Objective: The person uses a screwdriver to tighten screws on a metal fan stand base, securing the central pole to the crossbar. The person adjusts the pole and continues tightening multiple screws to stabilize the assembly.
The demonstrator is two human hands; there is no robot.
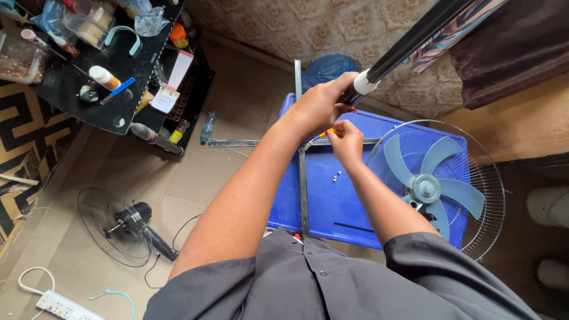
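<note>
The left hand was wrapped tight round the white-collared end of a black pole above the blue crate, while the right hand pinched a small yellow tool just beneath. The pole looked stiff, smooth and rather long, best gripped near that collar. On the black table far left lay a white bottle with an orange cap and a white card.

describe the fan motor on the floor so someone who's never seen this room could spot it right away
Start at the big blue plastic bin under the hands, then look left across the tiled floor. There lies a black fan motor fixed in a round wire rear guard, its cord trailing off. Unlike the grille with pale blue blades on the bin, it has no blades.
</note>
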